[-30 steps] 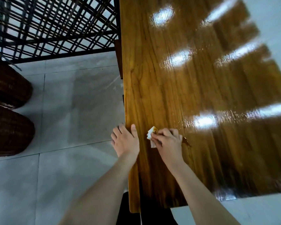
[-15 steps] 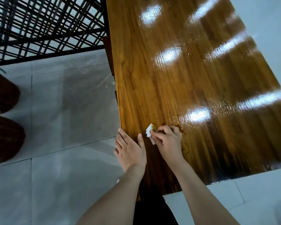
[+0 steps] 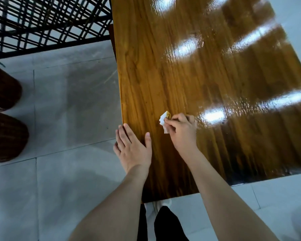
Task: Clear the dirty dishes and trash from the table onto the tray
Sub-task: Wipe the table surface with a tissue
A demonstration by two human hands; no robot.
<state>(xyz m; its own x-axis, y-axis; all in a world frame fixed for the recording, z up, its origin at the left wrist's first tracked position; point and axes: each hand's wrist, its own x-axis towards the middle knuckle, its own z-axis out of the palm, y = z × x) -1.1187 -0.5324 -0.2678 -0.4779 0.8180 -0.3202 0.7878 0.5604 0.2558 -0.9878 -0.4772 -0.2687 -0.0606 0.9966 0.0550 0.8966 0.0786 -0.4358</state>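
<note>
**tissue scrap pinched, tray out of view**

nearest the camera: dark trousers (image 3: 165,223) and a white shoe (image 3: 163,203) at the table's near end, both forearms reaching forward.

left hand (image 3: 133,150): flat, fingers straight and together, holding nothing. it sits at the table's left edge. the thumb is over the wood and the outer fingers hang past the edge over the floor (image 3: 68,110). looks like a brace or a catch, can't tell which.

right hand (image 3: 182,131): just right of the left one and slightly farther, knuckles up, fingers curled. thumb and forefinger pinch a tissue scrap (image 3: 163,119). it's small, crumpled and white with a yellow stain, and sticks out to the left of the fingers. it's low over the table (image 3: 215,75), near the left edge. whether it touches the wood, can't tell.

beyond the hands the glossy top shows only wood grain and glare. no dishes or tray in this view.

left side, near to far: two dark wicker pieces (image 3: 5,136), then a black metal lattice (image 3: 42,23).

my read: last bit of trash, and it needs carrying to the tray.

risks from here:
- the pinch holds only a corner, so a quick swing could tear or drop the scrap. it's close to the edge, so it would land on the floor.
- the stain looks greasy. dragging the scrap instead of lifting it would smear the finish.
- tray location is unknown from this angle. turning to find it with the scrap held loosely raises the drop risk.
- glare could hide crumbs or a wet patch, so the table could be called done too early.
</note>
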